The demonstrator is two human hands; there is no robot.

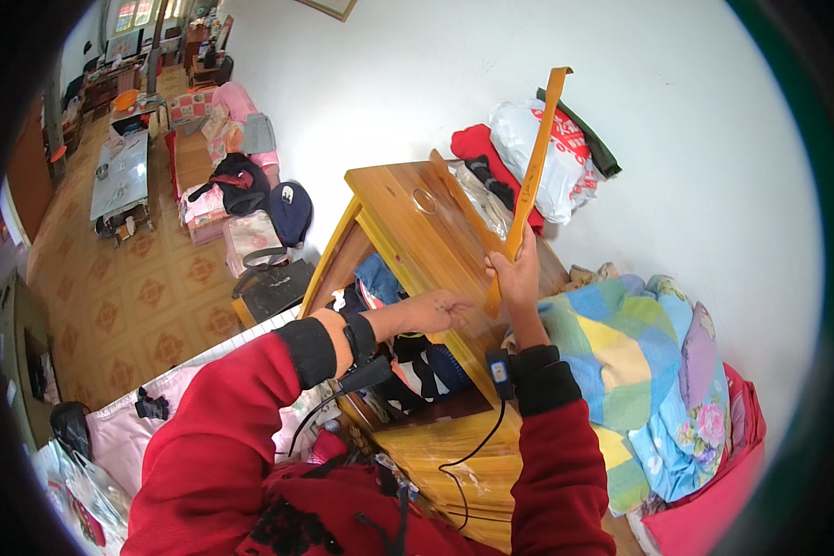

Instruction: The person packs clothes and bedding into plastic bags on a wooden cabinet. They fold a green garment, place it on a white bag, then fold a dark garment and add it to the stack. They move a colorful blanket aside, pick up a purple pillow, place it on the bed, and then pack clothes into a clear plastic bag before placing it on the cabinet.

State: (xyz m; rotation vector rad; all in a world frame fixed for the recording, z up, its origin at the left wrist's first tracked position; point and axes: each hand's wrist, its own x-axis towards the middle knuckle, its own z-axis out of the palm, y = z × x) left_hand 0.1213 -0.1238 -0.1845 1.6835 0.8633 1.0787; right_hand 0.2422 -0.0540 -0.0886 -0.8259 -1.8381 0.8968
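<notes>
My right hand (517,273) is closed around a yellow wooden back scratcher (539,148), held upright with its bent end at the top. Below the fist its lower end points down over the wooden cabinet (394,190). My left hand (437,311) reaches across the cabinet's front edge, fingers stretched out and slightly blurred, with nothing seen in it. Another flat wooden strip (463,206) lies on the cabinet top and runs behind the right hand. Near it is a round ring-like thing (423,201). Folded clothes (380,280) fill the open compartment underneath.
A white plastic bag (537,153) and red cloth (475,144) are piled at the cabinet's back by the wall. Checked bedding (612,357) is heaped on the right. Cables hang from both wrists. At far left stand a low table (120,181) and a clothes-covered sofa (193,162).
</notes>
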